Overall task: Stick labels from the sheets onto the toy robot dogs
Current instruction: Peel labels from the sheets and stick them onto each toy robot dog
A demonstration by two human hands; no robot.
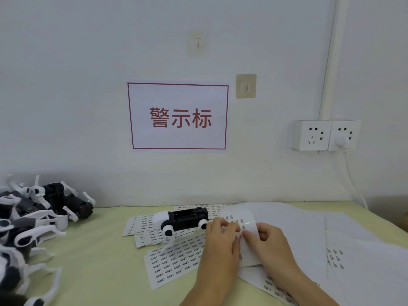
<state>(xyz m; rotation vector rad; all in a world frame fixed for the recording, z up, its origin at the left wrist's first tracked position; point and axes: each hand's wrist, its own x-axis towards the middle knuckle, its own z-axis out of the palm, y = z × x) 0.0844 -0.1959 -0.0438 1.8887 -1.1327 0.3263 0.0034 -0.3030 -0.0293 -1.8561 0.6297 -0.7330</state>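
Note:
One black and white toy robot dog (182, 219) lies on its side on label sheets (176, 259) in the middle of the green table. Just right of it, my left hand (217, 244) and my right hand (268, 244) meet over a white label sheet (239, 219) whose top part curls up. My right hand pinches that sheet's edge with its thumb. My left hand's fingertips pinch at a label on it; the label itself is too small to make out.
A heap of several black and white toy robot dogs (33, 219) fills the table's left side. Large white sheets (353, 250) cover the right side. On the wall hang a red-framed sign (178, 117), double socket (325, 135) with a cable, and adhesive hooks (245, 86).

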